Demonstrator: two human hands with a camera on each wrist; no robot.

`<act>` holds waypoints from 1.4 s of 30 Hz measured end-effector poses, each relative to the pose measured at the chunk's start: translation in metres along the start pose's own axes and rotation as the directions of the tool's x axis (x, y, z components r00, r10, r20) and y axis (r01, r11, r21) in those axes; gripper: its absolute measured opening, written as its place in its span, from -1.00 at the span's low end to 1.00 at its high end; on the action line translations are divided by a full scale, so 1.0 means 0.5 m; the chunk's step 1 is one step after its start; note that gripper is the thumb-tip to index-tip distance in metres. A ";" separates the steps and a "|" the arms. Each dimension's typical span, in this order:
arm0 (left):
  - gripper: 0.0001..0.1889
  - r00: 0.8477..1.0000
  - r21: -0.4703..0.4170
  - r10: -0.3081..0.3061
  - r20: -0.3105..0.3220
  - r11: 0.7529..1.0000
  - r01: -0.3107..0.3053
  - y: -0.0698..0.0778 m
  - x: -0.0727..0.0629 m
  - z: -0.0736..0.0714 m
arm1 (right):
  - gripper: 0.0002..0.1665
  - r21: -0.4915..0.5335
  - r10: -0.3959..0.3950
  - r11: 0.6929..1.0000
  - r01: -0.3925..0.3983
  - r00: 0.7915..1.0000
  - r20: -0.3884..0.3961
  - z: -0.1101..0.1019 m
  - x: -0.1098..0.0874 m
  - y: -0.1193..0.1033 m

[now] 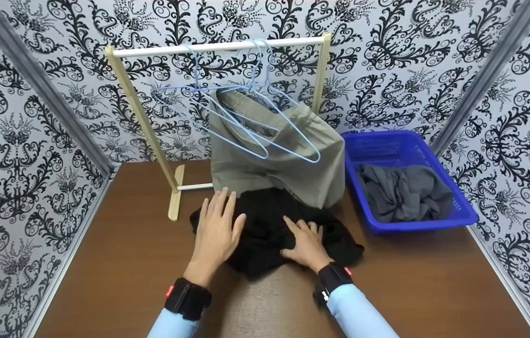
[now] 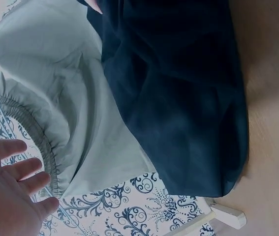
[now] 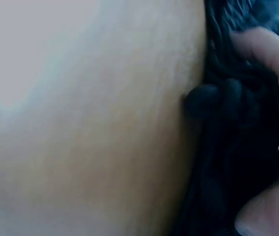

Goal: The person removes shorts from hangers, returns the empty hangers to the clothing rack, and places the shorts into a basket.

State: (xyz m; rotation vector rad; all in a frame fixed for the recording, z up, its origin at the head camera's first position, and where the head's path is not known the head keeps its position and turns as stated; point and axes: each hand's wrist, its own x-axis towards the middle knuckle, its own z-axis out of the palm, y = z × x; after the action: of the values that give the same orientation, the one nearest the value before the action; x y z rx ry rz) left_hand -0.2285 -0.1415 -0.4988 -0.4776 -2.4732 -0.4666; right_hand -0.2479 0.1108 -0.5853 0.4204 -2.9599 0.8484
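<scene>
A crumpled black garment point(image 1: 265, 225) lies on the brown table in front of me, its kind hidden by the folds. My left hand point(image 1: 217, 227) hovers over its left part, fingers straight and apart. In the left wrist view that hand point(image 2: 18, 182) shows loose fingers with nothing between them. Over the garment's right part, my right hand point(image 1: 308, 244) rests with fingers and thumb spread. The right wrist view has its thumb and a finger apart over the black cloth point(image 3: 228, 132). Behind hang khaki shorts point(image 1: 314, 136) with an elastic waist, among light blue hangers point(image 1: 309, 160).
A wooden rack with a white bar point(image 1: 152, 50) stands at the back and carries the hangers. Right of it sits a blue plastic basket point(image 1: 427, 226) with a dark grey garment point(image 1: 401, 192) inside. Patterned walls point(image 1: 26, 141) enclose the table point(image 1: 119, 263).
</scene>
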 end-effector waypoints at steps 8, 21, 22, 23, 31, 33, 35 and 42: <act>-0.44 0.999 0.010 0.019 -0.033 1.000 -0.019 0.002 0.001 0.000 | -0.25 0.067 -0.078 0.994 0.091 0.981 -0.176 0.013 -0.023 0.020; -0.46 0.998 -0.005 0.019 -0.060 1.000 -0.019 0.006 0.004 -0.002 | -0.56 0.114 -0.157 0.971 0.209 0.922 -0.354 0.024 -0.038 0.041; -0.46 0.998 -0.005 0.016 -0.059 1.000 -0.017 0.006 0.005 -0.002 | -0.56 0.117 -0.159 0.970 0.212 0.923 -0.351 0.023 -0.038 0.040; -0.46 0.998 -0.006 0.014 -0.057 1.000 -0.015 0.006 0.005 -0.002 | -0.55 0.120 -0.162 0.969 0.215 0.924 -0.347 0.022 -0.039 0.040; -0.46 0.998 -0.005 0.013 -0.064 1.000 -0.013 0.009 0.004 -0.005 | -0.52 0.092 -0.233 0.951 0.297 0.878 -0.418 0.005 -0.039 0.043; -0.46 0.998 -0.008 0.009 -0.064 1.000 -0.010 0.010 0.004 -0.006 | -0.52 0.087 -0.248 0.944 0.318 0.858 -0.450 -0.001 -0.039 0.047; -0.46 0.998 -0.009 0.007 -0.060 1.000 -0.007 0.011 0.004 -0.007 | -0.52 0.095 -0.251 0.938 0.333 0.843 -0.476 -0.009 -0.039 0.050; -0.46 0.999 -0.015 -0.007 -0.032 1.000 0.006 0.015 0.006 -0.010 | -0.47 0.152 -0.228 0.923 0.353 0.821 -0.523 -0.050 -0.043 0.053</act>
State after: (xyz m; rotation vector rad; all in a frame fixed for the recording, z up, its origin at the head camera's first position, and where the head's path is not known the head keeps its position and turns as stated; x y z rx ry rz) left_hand -0.2254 -0.1365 -0.4917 -0.4647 -2.4429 -0.4922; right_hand -0.2352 0.1507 -0.5802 0.5508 -2.2539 1.0871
